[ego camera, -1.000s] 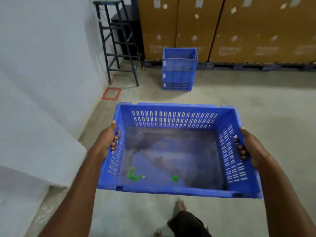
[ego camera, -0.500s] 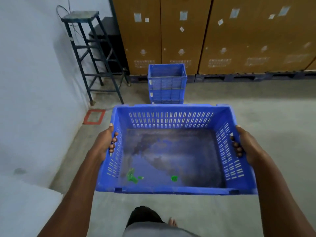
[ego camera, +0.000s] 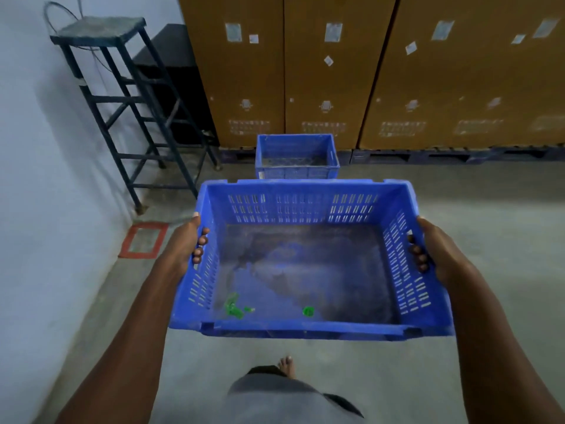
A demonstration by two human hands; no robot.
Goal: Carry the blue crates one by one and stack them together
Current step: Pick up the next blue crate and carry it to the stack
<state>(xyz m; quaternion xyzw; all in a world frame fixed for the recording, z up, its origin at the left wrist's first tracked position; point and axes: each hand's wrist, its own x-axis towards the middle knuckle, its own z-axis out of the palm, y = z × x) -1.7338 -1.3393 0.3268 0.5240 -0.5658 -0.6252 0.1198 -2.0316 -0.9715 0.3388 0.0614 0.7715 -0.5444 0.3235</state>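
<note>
**crate_guy:** So where's the blue crate [ego camera: 308, 270] at in this shot?

**dockhand77:** Dead center, held up off the floor in front of the person. Left hand [ego camera: 186, 243] is clamped on the 9 o'clock wall, fingertips poking through the handle slot to the inside. Right hand [ego camera: 434, 249] does the same on the 3 o'clock wall, fingers curled in through the slot. Both gripping tight, crate roughly level.

**crate_guy:** Anything inside?

**dockhand77:** Grimy bottom, plus a few green scraps [ego camera: 234, 307] near the 7 o'clock corner and one more green bit [ego camera: 308, 311] around 6.

**crate_guy:** And the pile it goes on?

**dockhand77:** The stack of blue crates [ego camera: 297, 157] sits on the floor at 12 o'clock, just past the carried crate's far rim, right up against a row of big cardboard boxes [ego camera: 330, 71] on dark pallets [ego camera: 443, 154]. How many crates are in it, can't tell; the held one hides the lower part.

**crate_guy:** Rest of the room?

**dockhand77:** Tall metal stool [ego camera: 122, 96] at 10 o'clock by the pale wall [ego camera: 36, 179], a red rectangle [ego camera: 143, 240] marked on the concrete floor [ego camera: 489, 209] at 9, and a bare foot [ego camera: 287, 365] at 6.
</note>
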